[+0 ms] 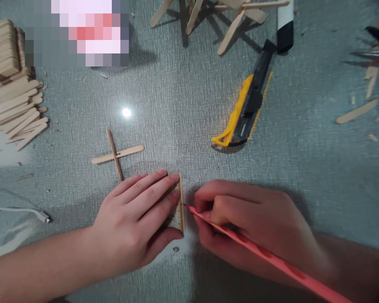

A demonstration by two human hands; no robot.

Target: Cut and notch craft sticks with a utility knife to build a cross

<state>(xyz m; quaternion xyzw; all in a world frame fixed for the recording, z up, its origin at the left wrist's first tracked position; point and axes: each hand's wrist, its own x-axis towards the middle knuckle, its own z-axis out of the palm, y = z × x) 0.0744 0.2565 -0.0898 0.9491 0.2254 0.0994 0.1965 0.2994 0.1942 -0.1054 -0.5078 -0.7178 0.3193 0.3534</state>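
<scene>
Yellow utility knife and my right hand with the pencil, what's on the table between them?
Nothing. In the head view, the stretch of grey table between the yellow utility knife and the right hand, which grips a red pencil, is bare.

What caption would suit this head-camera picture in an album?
Left hand presses a wooden stick on the grey table while the right hand holds a red pencil to it.

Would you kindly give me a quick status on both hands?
Left hand pins stick flat. Right hand holds pencil, tip at stick. Knife lies beyond.
</scene>
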